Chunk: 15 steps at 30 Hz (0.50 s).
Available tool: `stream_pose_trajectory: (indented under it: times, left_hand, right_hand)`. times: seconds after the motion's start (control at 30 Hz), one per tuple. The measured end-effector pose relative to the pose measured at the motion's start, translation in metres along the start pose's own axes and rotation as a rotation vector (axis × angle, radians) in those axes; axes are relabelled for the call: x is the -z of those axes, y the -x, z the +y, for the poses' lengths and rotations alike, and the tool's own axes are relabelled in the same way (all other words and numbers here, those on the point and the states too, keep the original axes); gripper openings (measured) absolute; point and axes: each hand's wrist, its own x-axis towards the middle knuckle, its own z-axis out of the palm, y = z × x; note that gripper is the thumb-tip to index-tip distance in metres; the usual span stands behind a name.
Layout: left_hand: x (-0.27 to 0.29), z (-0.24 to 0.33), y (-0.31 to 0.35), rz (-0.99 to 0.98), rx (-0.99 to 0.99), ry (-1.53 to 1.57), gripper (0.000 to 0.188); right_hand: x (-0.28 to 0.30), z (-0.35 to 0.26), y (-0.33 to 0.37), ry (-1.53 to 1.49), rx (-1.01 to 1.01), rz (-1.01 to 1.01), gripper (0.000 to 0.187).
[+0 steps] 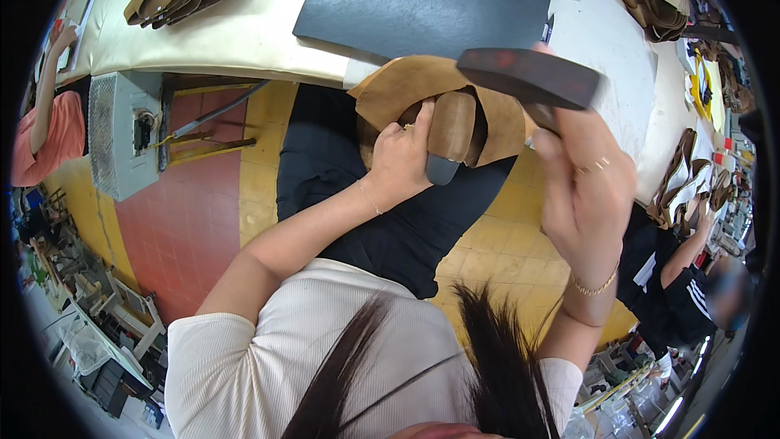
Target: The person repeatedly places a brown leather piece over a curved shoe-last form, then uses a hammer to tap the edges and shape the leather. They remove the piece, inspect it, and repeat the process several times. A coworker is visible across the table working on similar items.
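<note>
- Left fingers (424,122) holding a curved brown leather piece (414,79) over the dark-clad lap (325,195)
- Right fingers (561,171) wrapped around a dark, blocky hammer (528,79) with blurred reddish marks
- Beyond, a smooth black slab (426,0) on the pale surface (236,42)

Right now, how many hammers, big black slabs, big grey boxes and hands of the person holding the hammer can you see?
Hammer: 1
Black slab: 1
Grey box: 1
Left hand and right hand: 2
Total: 5
</note>
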Motion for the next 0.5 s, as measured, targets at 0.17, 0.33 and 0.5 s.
stream_pose_trajectory:
  times: [0.17, 0.33, 0.5]
  left_hand:
    - [-0.003, 0.000, -0.003, -0.020, -0.029, 0.014, 0.099]
    - [-0.002, -0.002, 0.000, 0.010, -0.017, -0.027, 0.100]
    - [-0.001, 0.001, -0.002, -0.016, -0.022, 0.010, 0.100]
  right_hand:
    - [-0.002, 0.017, -0.013, 0.240, -0.022, -0.553, 0.048]
    - [0.011, 0.002, -0.028, 0.017, -0.011, -0.321, 0.047]
    - [0.005, 0.014, -0.024, 0.274, -0.020, -0.575, 0.045]
